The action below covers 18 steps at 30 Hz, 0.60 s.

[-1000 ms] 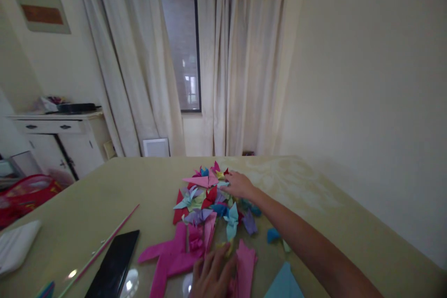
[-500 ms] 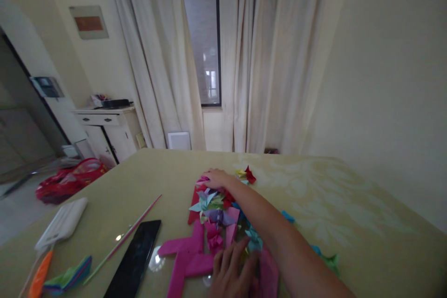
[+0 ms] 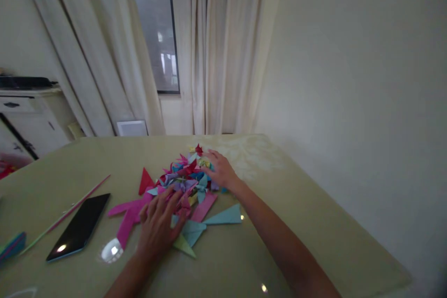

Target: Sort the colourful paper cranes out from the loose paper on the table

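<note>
Colourful folded-paper origami pieces (image 3: pixel 181 179) lie heaped on the table. My left hand (image 3: pixel 159 221) rests on the near side of the heap with its fingers spread. Partly under it are a pink folded-paper shape (image 3: pixel 132 209) and light blue folded paper (image 3: pixel 225 215), with a pale green tip (image 3: pixel 185 246) poking out. At the heap's far right side, my right hand (image 3: pixel 221 171) is open, fingers apart, touching the pieces. A red paper point (image 3: pixel 145 180) sticks out on the left. What lies beneath the palms is hidden.
On the left of the glossy table (image 3: pixel 314 242) lie a black phone (image 3: pixel 79 228), a thin pink-and-green stick (image 3: pixel 70 212) and a blue-green folded piece (image 3: pixel 13 247). Curtains (image 3: pixel 230 56) and a window stand beyond the table; a white cabinet (image 3: pixel 31 121) is at far left.
The view has turned right. My right hand has moved from the heap's far left to its right side, and the paper pieces are gathered closer. My left hand now lies left of the heap's front.
</note>
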Motion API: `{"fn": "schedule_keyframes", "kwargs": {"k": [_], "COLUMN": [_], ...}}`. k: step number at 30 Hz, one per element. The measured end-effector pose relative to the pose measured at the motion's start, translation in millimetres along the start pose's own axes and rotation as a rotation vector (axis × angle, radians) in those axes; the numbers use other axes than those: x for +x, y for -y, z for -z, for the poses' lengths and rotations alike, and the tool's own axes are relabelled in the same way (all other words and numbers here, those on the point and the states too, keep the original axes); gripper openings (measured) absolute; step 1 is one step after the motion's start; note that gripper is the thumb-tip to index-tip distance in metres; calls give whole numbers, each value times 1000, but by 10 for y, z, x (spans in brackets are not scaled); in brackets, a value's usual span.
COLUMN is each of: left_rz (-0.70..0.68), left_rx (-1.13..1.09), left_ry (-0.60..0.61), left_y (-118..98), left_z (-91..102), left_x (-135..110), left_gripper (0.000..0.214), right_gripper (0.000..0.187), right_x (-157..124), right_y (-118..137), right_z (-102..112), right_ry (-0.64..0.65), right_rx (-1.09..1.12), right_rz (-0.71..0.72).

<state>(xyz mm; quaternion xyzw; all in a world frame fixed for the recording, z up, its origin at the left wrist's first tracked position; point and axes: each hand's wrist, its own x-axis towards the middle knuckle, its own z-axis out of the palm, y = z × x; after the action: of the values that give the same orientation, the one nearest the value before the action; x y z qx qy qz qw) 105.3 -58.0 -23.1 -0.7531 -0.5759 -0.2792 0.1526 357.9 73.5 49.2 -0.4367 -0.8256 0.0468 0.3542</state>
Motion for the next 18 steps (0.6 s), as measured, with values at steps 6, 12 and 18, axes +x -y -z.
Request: {"fn": "schedule_keyframes", "kwargs": {"k": [6, 12, 18], "left_rz": [349, 382, 402], "left_rx": [84, 48, 6], "left_ry": [230, 370, 170], "left_y": [141, 201, 203], "left_z": [42, -87, -176], "left_x": [72, 404, 520], "left_gripper": [68, 73, 65], "right_gripper": [53, 51, 51], "right_x": [-1181, -1365, -1340], "right_y": [-614, -605, -491], "right_z": [320, 205, 218], "right_ry": [-192, -88, 21], "right_rx": [19, 102, 162], "right_rz": [-454, -413, -332]}}
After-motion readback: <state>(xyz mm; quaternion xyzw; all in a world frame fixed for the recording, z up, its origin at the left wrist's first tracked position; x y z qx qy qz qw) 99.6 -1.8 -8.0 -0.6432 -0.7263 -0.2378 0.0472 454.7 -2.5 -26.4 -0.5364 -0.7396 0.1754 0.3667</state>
